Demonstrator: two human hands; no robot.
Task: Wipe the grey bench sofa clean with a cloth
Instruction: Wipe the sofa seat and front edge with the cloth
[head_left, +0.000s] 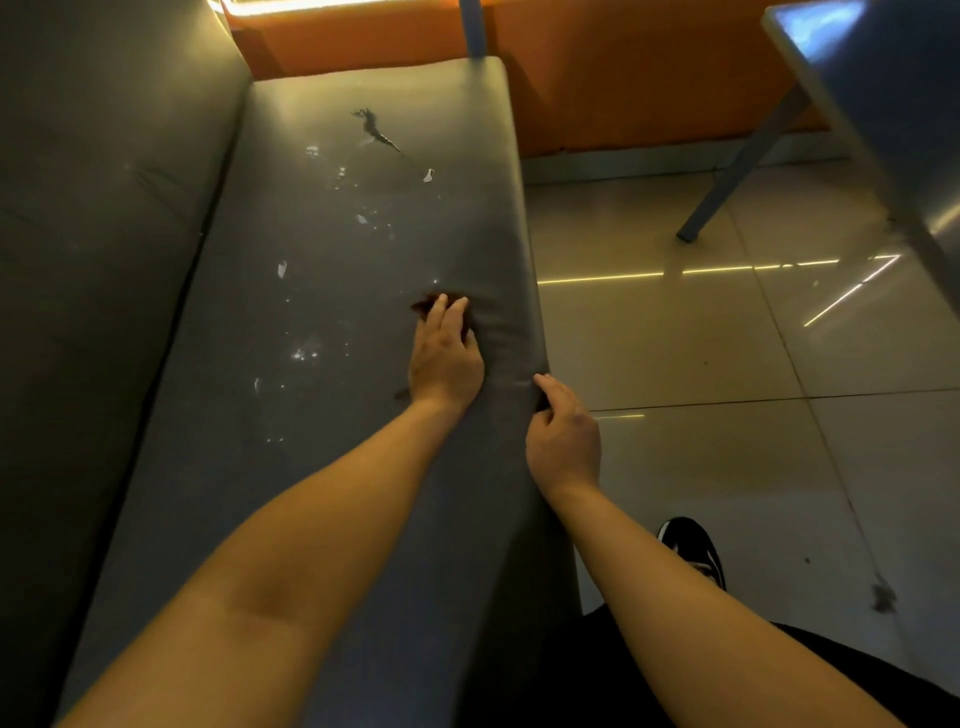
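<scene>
One grey bench sofa (322, 312) fills the left half of the view. Its long seat runs away from the camera, and its backrest (104, 208) rises along the left side. To the right of the seat lies a glossy tiled floor (727, 364) that mirrors thin strips of light. An orange wall panel (623, 78) stands behind the far end of the seat. A blue-grey table (883, 104) juts in at the upper right corner, with one slanted leg (748, 156) planted on the tiles.

Both bare forearms reach in from the bottom edge. The left hand (445, 358) lies palm down on the seat near its front edge, about halfway along, with its fingers straight and pressing flat. Under it is the cloth (427, 304), a dark reddish-brown wad that shows past the fingertips and again as a scrap beside the wrist. The right hand (563, 441) is at the front edge of the seat, just nearer than the left. Its thumb is on top and its fingers curl against the front face, gripping that edge.

A black shoe with white trim (693, 548) stands on the tiles below the right forearm, next to black clothing (623, 675). A dark smudge (882, 597) marks the floor further right.

Toward the far end of the seat there is a jagged dark tear or stain (375, 129). Small white flecks (282, 268) and shiny specks are scattered across the middle of the seat, between that mark and the hands.
</scene>
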